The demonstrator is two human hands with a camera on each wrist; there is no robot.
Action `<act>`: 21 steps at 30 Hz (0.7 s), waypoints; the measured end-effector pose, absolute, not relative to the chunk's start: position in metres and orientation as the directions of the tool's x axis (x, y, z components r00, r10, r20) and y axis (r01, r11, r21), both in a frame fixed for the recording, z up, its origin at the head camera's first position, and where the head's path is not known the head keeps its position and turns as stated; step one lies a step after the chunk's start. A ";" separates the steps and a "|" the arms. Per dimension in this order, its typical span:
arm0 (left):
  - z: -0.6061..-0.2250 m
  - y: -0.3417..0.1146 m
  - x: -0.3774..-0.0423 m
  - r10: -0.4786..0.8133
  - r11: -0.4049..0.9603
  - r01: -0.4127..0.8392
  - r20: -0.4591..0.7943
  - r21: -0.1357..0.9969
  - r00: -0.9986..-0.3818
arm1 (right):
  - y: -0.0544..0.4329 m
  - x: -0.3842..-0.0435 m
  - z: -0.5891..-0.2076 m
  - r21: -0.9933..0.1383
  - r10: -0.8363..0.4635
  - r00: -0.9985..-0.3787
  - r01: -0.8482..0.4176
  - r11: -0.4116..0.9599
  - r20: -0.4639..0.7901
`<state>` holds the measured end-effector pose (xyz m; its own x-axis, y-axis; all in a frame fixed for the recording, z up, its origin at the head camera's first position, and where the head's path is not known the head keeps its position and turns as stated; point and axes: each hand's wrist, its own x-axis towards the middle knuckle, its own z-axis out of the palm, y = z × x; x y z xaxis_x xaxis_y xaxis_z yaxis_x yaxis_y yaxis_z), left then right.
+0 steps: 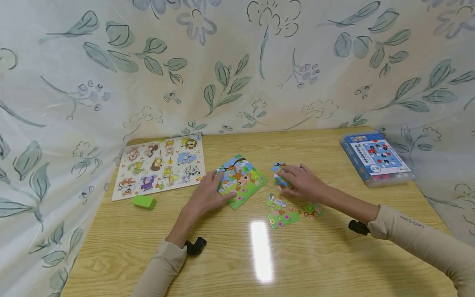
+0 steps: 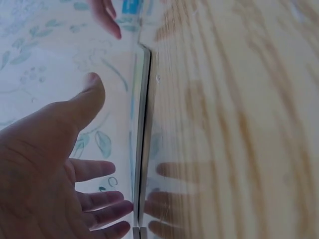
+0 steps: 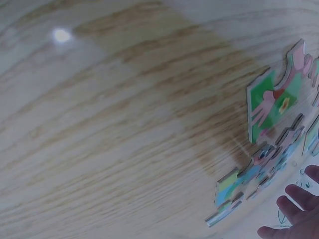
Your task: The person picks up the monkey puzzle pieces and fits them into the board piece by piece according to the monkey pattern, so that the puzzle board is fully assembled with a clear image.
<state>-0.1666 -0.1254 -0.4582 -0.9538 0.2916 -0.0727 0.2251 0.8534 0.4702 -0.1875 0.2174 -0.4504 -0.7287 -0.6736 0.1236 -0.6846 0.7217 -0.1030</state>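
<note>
A square picture board (image 1: 243,179) with a monkey scene lies in the middle of the table. My left hand (image 1: 205,194) is at its left side, fingers near the upper left edge and thumb near the lower one. In the left wrist view the left fingers (image 2: 99,199) extend beside the board's thin edge (image 2: 144,124). My right hand (image 1: 304,183) hovers low over jigsaw pieces (image 1: 280,167) right of the board; its fingertips partly cover them. Right wrist view shows outstretched fingers (image 3: 294,211) near loose pieces (image 3: 271,104). Several more pieces (image 1: 283,217) lie below.
A wooden animal peg puzzle (image 1: 159,167) lies at the back left, with a green block (image 1: 144,201) in front of it. A blue-labelled plastic box (image 1: 378,159) stands at the back right. A patterned curtain (image 1: 230,66) hangs behind the table (image 1: 222,255).
</note>
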 end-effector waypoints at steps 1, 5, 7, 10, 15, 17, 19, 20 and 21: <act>-0.458 -0.125 -0.167 0.300 0.853 0.230 -0.080 0.469 -0.951 | 0.217 -0.187 -0.451 -0.109 -0.674 -0.729 -0.684 0.721 0.120; -0.460 -0.125 -0.169 0.342 0.852 0.264 -0.098 0.452 -0.935 | 0.213 -0.185 -0.451 -0.147 -0.681 -0.724 -0.689 0.709 0.109; -0.461 -0.126 -0.170 0.360 0.850 0.281 -0.102 0.445 -0.927 | 0.211 -0.183 -0.451 -0.155 -0.685 -0.722 -0.691 0.706 0.099; -0.463 -0.127 -0.172 0.390 0.846 0.315 -0.096 0.431 -0.916 | 0.208 -0.183 -0.452 -0.144 -0.689 -0.718 -0.695 0.704 0.097; -0.462 -0.129 -0.172 0.428 0.846 0.359 -0.100 0.394 -0.898 | 0.208 -0.185 -0.454 -0.118 -0.692 -0.718 -0.696 0.709 0.076; -0.462 -0.130 -0.171 0.442 0.847 0.373 -0.111 0.380 -0.890 | 0.207 -0.186 -0.455 -0.108 -0.703 -0.708 -0.706 0.700 0.071; -0.462 -0.130 -0.170 0.453 0.846 0.382 -0.125 0.371 -0.883 | 0.206 -0.188 -0.456 -0.107 -0.719 -0.691 -0.723 0.683 0.080; -0.461 -0.131 -0.170 0.460 0.845 0.389 -0.130 0.366 -0.878 | 0.205 -0.188 -0.457 -0.103 -0.729 -0.679 -0.734 0.671 0.092; -0.461 -0.131 -0.169 0.467 0.844 0.396 -0.132 0.362 -0.874 | 0.205 -0.189 -0.457 -0.105 -0.737 -0.667 -0.745 0.659 0.105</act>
